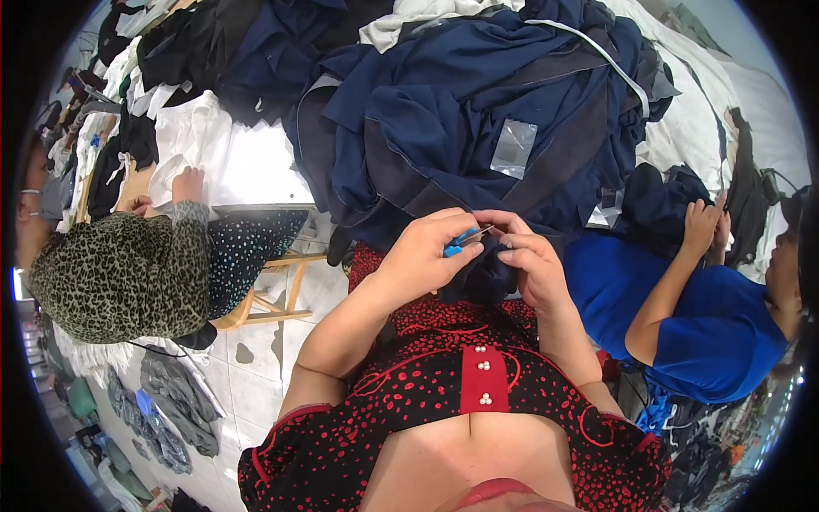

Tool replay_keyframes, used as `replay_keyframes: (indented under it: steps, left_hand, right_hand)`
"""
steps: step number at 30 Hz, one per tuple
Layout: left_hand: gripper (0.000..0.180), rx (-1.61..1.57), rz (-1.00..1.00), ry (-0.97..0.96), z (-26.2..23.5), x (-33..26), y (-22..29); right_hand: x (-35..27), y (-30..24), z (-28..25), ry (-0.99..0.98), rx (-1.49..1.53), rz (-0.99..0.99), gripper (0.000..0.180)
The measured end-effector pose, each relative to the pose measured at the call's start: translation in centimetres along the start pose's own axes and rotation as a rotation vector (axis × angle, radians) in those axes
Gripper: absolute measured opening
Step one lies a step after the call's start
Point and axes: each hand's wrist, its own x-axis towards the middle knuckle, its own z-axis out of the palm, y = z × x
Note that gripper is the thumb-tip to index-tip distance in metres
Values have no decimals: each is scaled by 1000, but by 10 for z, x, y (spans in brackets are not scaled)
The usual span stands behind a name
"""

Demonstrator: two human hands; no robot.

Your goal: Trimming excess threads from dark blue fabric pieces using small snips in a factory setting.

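In front of my chest, my left hand (428,252) is closed around small thread snips (459,243) with blue handles, their metal blades pointing to the right. Close beside it, my right hand (531,254) pinches a bunched piece of dark navy fabric (488,275) between thumb and fingers. The blade tips lie right by the right fingertips, against the cloth; whether they touch a thread is too small to tell. Just beyond both hands rises a large heap of navy garments (426,128) with dark trim.
Clear plastic packets (514,147) lie on the heap. At left, a person in a leopard-print top (128,273) handles a white garment (192,136) at a white table (264,166). At right, a person in blue (708,333) works on navy cloth. Bagged clothes (153,427) lie on the floor.
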Motion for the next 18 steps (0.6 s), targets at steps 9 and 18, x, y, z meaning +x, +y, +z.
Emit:
replay_keyframes:
  steps: [9, 18]
  left_hand:
    - [12, 127, 91, 35, 10, -5, 7]
    - [11, -111, -166, 37, -2, 0, 6]
  right_hand:
    - [0, 1, -3, 12, -68, -21, 15]
    - [-1, 0, -4, -35, 107, 23, 18]
